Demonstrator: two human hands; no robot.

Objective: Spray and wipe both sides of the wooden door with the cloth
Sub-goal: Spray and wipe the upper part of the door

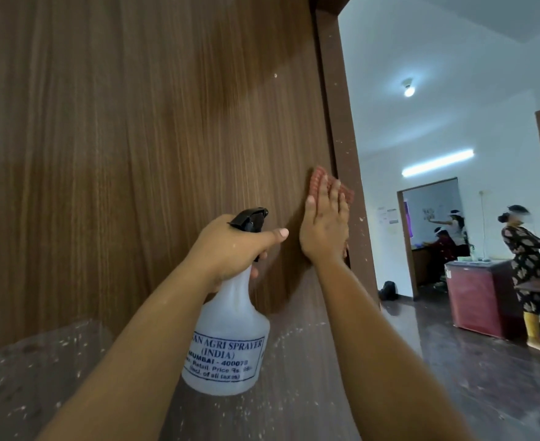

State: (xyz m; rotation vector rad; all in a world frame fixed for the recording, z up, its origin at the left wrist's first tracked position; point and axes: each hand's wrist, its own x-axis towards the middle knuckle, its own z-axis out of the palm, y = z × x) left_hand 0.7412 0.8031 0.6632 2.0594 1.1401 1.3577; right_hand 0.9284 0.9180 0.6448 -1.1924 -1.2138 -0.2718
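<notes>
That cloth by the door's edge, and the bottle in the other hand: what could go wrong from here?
1. The right hand presses the red cloth flat right at the wooden door's edge, beside the frame; fingers could get pinched if the door swings.
2. The left hand grips the spray bottle close to the door; it might bump the wood.
3. The cloth shows only above the fingertips, so it may slip out.

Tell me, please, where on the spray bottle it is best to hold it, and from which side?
Grip the spray bottle at its narrow neck under the black trigger head, coming from the side away from the door, as the left hand does: the neck fits curled fingers and the nozzle faces the wood.
</notes>
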